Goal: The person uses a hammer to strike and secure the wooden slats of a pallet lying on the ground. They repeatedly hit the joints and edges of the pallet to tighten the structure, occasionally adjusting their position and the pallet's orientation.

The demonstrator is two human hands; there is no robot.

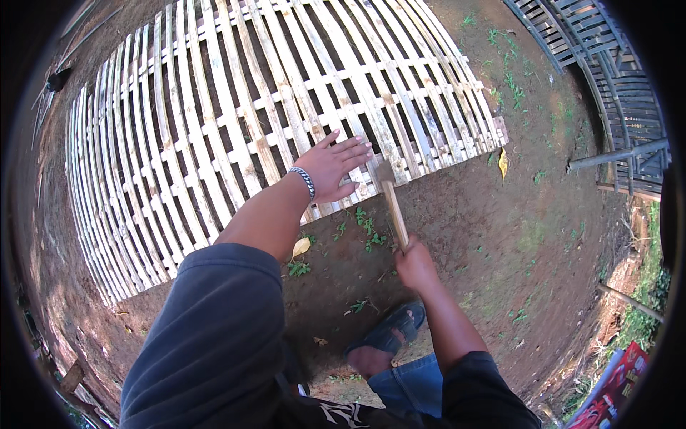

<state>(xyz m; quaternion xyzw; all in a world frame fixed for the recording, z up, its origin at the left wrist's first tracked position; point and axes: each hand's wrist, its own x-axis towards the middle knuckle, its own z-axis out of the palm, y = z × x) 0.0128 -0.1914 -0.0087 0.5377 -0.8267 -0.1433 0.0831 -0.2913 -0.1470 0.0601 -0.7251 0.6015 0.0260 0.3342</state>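
Observation:
A large panel of pale bamboo slats (pixel 246 118), nailed or laid over cross strips, lies low over the ground in front of me. My left hand (pixel 331 168) rests palm down at its near edge, fingers stretched out and spread, with a chain bracelet (pixel 306 181) on the wrist. My right hand (pixel 415 264) is closed round the lower end of the wooden handle of a hammer (pixel 394 207). The hammer's head is at the panel's near edge, just right of my left fingertips. Whether it touches a slat, I cannot tell.
Bare brown soil (pixel 486 222) with small green plants surrounds the panel. My sandalled foot (pixel 386 336) stands below the hammer. A slatted bamboo structure (pixel 614 79) with a protruding pole (pixel 618 154) stands at the right. A red printed sheet (pixel 614 390) is at the lower right.

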